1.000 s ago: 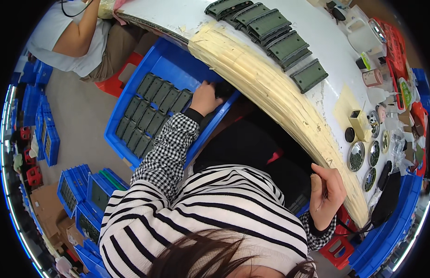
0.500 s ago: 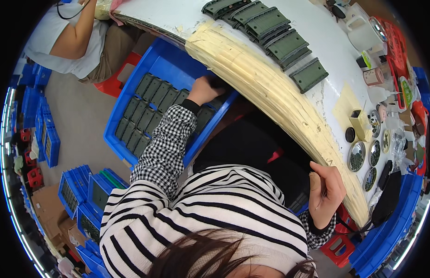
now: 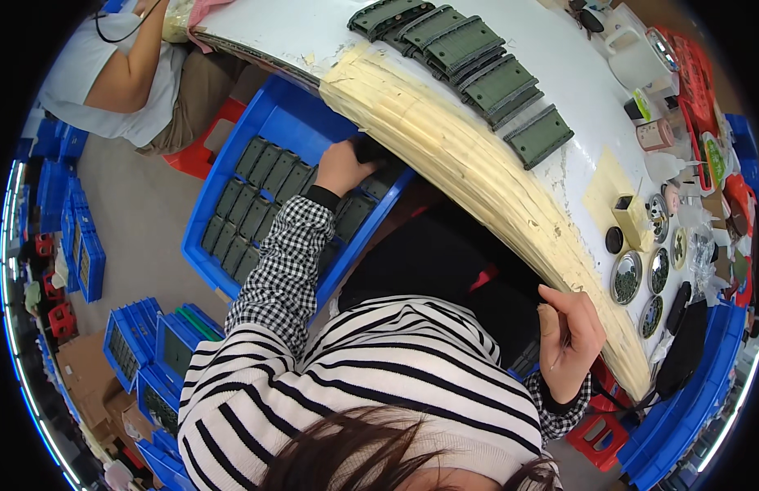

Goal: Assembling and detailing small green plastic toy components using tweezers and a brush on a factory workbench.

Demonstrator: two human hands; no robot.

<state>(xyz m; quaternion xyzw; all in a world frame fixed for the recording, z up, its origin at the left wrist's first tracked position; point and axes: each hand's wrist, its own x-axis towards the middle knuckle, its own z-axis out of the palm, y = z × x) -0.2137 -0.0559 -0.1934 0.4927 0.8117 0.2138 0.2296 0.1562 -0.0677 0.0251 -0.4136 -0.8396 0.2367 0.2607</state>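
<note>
My left hand [image 3: 344, 168] reaches into a blue plastic bin [image 3: 201, 192] under the table edge. Its fingers are closed on a dark, blocky piece [image 3: 370, 149], partly lost in shadow. Rows of dark green ribbed rectangular blocks [image 3: 250, 200] fill much of the bin beside that hand. My right hand [image 3: 571, 337] hovers by the padded table edge, loosely curled, with thumb and forefinger apart and nothing visible between them. On the white table, several similar green blocks [image 3: 453, 41] overlap in a row, and a single green block [image 3: 538, 137] lies at the near end.
Cream tape-covered padding [image 3: 478, 184] runs along the table's curved edge. At the right stand round dishes of small parts [image 3: 626, 277], a cream box [image 3: 633, 221], bottles and a white jug [image 3: 637, 57]. Another person's arm [image 3: 121, 78] is at upper left. Blue crates [image 3: 130, 340] stand on the floor.
My left hand has shifted slightly left in the bin, with the dark piece showing more at its fingers. My right hand has barely moved. The whole view has shifted a little.
</note>
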